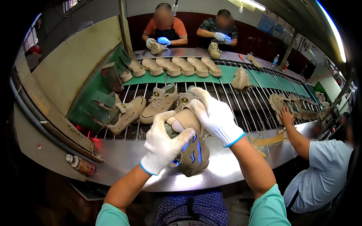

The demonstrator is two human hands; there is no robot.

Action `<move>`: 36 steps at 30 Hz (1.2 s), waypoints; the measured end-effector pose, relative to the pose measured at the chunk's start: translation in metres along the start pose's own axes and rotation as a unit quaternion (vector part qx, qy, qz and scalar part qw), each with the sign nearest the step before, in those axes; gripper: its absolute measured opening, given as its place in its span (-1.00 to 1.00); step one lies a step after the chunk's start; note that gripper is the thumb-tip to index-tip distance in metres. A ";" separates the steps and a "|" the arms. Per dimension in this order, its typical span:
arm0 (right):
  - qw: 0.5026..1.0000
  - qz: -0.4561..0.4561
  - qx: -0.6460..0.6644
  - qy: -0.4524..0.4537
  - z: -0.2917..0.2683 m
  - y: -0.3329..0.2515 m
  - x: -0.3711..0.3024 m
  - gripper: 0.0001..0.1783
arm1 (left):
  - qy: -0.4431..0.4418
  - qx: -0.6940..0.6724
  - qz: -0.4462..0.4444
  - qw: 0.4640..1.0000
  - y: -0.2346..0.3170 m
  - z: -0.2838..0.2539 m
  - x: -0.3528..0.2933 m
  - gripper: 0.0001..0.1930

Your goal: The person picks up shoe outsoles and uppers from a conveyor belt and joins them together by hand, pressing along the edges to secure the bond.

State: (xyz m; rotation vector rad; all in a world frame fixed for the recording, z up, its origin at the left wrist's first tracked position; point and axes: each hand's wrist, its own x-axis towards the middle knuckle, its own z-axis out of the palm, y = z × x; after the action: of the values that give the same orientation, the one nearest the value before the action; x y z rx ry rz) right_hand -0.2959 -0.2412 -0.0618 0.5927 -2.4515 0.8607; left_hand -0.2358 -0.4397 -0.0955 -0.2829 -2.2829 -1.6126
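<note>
A beige shoe (188, 119) is held tilted over the near metal ledge, between my two white-gloved hands. My left hand (162, 143) is closed round its left side, thumb pressed along it. My right hand (215, 117) grips the far right side with curled fingers. The brownish lower part facing me carries bright blue-violet patches, and a bit of green shows inside the opening by my left fingers. Just beyond stand more laced beige shoes: one shoe (128, 113) at the left, a second shoe (159, 103) beside it, and a third (183, 100) partly behind my right hand.
A row of beige soles (169, 67) lies on a green belt (230, 74) beyond the metal rollers (241, 109). Two gloved co-workers handle shoes opposite. At right, another person's bare hand (286, 116) touches lined-up shoes. Bottles (81, 164) lie at the ledge's left end.
</note>
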 end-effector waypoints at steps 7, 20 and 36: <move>0.948 0.151 0.254 -0.118 0.012 0.048 -0.033 0.10 | -0.023 -0.024 -0.041 0.999 -0.005 0.000 0.015 -0.26; 0.812 0.171 0.557 -0.036 0.031 0.056 -0.066 0.04 | -0.026 0.004 -0.013 1.000 -0.001 0.023 0.014 -0.32; 0.876 0.262 0.387 -0.116 0.054 0.037 -0.152 -0.24 | 0.048 0.005 0.013 0.999 -0.006 0.022 0.006 -0.29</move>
State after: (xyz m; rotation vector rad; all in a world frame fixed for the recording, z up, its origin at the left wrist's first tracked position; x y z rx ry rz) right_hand -0.2109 -0.2145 -0.2011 0.2716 -2.4423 2.1538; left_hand -0.2470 -0.4217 -0.1050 -0.2264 -2.2059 -1.5677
